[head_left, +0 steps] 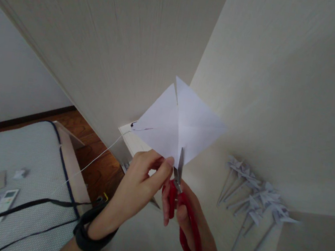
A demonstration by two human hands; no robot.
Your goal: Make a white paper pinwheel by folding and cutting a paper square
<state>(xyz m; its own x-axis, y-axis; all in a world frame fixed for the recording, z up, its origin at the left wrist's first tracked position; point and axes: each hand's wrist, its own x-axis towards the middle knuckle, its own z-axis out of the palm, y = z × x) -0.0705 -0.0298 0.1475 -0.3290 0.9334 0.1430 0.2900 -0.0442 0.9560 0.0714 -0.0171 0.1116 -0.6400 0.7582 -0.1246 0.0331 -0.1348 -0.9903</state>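
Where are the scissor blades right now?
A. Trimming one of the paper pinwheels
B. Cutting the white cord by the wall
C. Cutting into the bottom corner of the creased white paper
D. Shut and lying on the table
C: the right hand works the red-handled scissors, whose blades enter the bottom corner of the white paper, while the left hand pinches that paper just beside the cut.

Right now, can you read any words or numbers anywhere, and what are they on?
No text can be read.
White paper: blank.
Red scissors: no mark visible.
Remote control on the mat: display and buttons too small and blurred.
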